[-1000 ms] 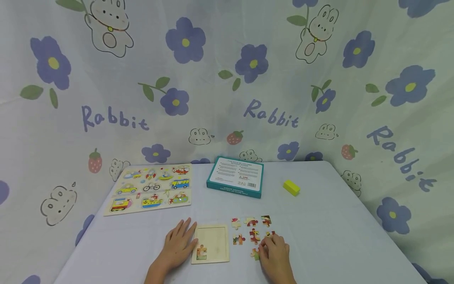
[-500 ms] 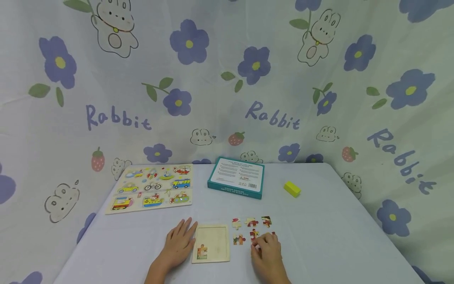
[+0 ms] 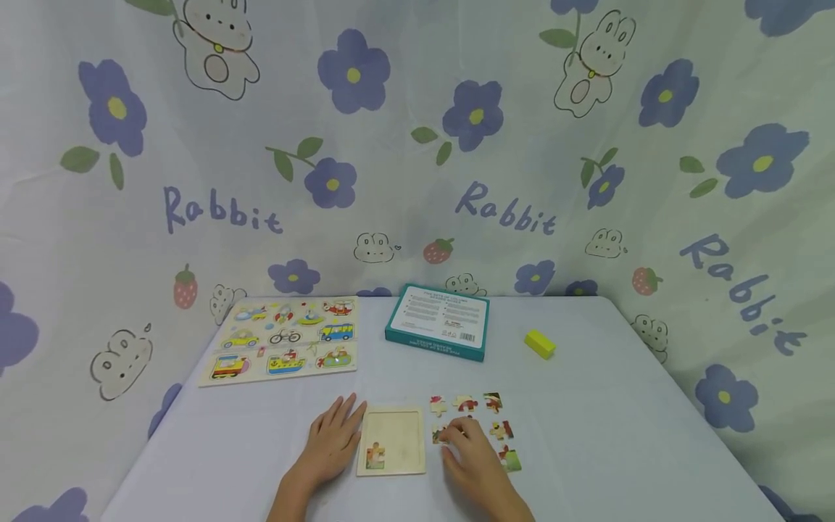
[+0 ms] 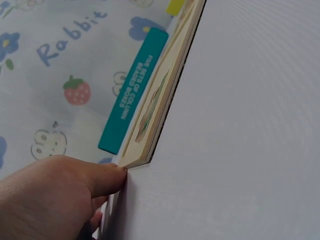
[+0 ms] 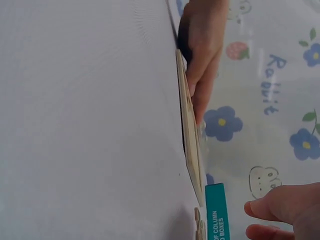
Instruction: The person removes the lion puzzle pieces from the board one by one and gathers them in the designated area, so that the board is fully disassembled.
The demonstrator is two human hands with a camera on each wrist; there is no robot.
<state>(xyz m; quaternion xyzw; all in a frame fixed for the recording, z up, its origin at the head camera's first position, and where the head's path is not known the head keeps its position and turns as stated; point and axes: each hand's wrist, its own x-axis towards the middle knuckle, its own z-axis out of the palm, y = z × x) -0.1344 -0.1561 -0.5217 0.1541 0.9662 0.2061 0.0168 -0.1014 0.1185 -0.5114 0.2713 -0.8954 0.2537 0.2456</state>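
My left hand (image 3: 331, 442) lies beside a shallow square wooden puzzle tray (image 3: 406, 473), its fingers extended and its thumb touching the near left corner, as the left wrist view shows. One jigsaw piece (image 3: 375, 457) sits in the tray's lower left corner. My right hand (image 3: 476, 460) is over the loose pieces, fingers bent, its tips by the left middle piece (image 3: 437, 435). In the right wrist view the thumb and a finger (image 5: 270, 232) stand slightly apart above the table. No held piece shows; the hand hides part of the group.
Other loose pieces lie around the right hand, among them a green-edged one (image 3: 512, 460). Behind stand a vehicle peg board (image 3: 280, 339), a teal box (image 3: 438, 322) and a yellow block (image 3: 540, 344). A printed curtain (image 3: 417, 145) hangs behind the white table (image 3: 620, 435).
My right hand has moved left across the loose pieces, from the lower ones toward the tray, uncovering the right-hand pieces. My left hand stays at the tray's left side. The head view shifts slightly.
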